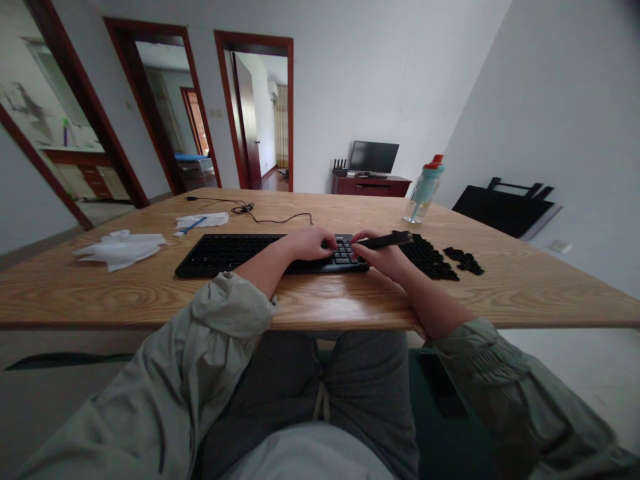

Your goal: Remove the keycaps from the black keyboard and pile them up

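A black keyboard lies flat near the table's front edge, and some small grey-black keys show at its right end. My left hand rests over the right part of the keyboard, its fingers curled in with thumb and forefinger close together; what sits between them is too small to make out. At the keyboard's right end, my right hand is closed around a black stick-like tool, which points out to the right. Its working tip is hidden by the fingers. Loose black keycaps lie piled just right of this hand.
A smaller keycap cluster lies farther right. Behind stands a water bottle with a red lid. Crumpled white tissue, a blue-and-white slim brush-like item on another tissue, and the keyboard's cable are on the left and back.
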Demonstrator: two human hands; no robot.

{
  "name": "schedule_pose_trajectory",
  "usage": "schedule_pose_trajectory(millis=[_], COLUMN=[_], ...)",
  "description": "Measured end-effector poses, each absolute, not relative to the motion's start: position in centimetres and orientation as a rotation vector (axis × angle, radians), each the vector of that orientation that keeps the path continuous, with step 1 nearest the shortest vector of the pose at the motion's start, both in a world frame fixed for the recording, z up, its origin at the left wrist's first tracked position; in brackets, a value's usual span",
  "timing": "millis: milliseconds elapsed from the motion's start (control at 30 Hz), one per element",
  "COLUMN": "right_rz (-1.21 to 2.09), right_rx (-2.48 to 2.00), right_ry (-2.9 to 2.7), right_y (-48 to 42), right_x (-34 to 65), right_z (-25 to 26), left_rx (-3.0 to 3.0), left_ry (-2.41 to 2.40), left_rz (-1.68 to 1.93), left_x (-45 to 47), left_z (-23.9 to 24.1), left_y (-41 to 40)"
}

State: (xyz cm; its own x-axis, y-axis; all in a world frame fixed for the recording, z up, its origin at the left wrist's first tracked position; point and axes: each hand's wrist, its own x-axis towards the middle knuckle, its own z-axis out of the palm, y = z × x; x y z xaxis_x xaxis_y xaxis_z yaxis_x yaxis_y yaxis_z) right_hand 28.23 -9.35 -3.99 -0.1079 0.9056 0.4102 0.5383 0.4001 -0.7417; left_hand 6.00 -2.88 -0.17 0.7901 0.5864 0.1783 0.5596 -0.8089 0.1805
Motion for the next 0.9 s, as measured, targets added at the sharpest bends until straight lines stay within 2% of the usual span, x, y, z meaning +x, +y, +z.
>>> schedule_pose_trajectory(millis=[233, 900], right_rz=[0.315, 0.325], right_rx=[-1.309, -1.265], right_ry=[-1.869, -1.877], right_y=[-10.0, -9.1], right_x=[26.8, 27.2], right_z=[-3.8, -4.5], left_rx=[2.805, 2.874], left_ry=[0.869, 0.710], left_rz=[0.344, 0.390], left_x=[5.3, 5.9], left_z=[-0.2, -0.6], left_y=[-2.7, -3.9])
